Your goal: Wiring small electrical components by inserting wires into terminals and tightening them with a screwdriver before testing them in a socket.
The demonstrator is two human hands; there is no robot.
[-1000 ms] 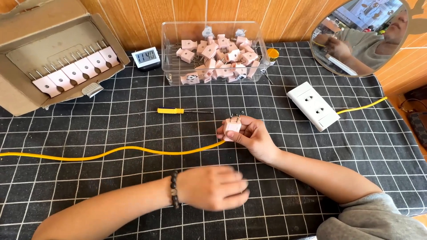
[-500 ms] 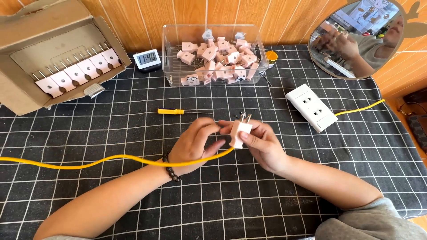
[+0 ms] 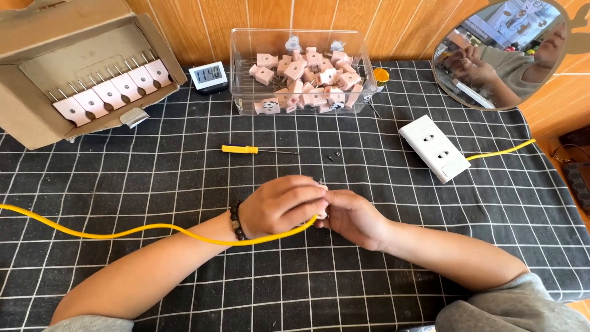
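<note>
My left hand (image 3: 284,206) and my right hand (image 3: 351,216) meet over the middle of the black grid mat (image 3: 184,184). Between them they grip a small pink plug (image 3: 321,212), mostly hidden by the fingers. A yellow cable (image 3: 123,232) runs from the left edge across my left forearm up to the plug. A beaded bracelet sits on my left wrist. A yellow-handled screwdriver (image 3: 241,149) lies just beyond the hands, untouched.
A clear tub (image 3: 243,74) of several pink plugs stands at the back. A cardboard box (image 3: 37,37) with a row of plugs is back left, a small digital clock (image 3: 208,77) beside it. A white socket strip (image 3: 434,148) lies at right, small screws (image 3: 334,155) nearby, a round mirror (image 3: 498,55) behind.
My left hand rose from the mat and closed over the plug in my right hand. The plug's prongs, visible half a second ago, are now covered by fingers.
</note>
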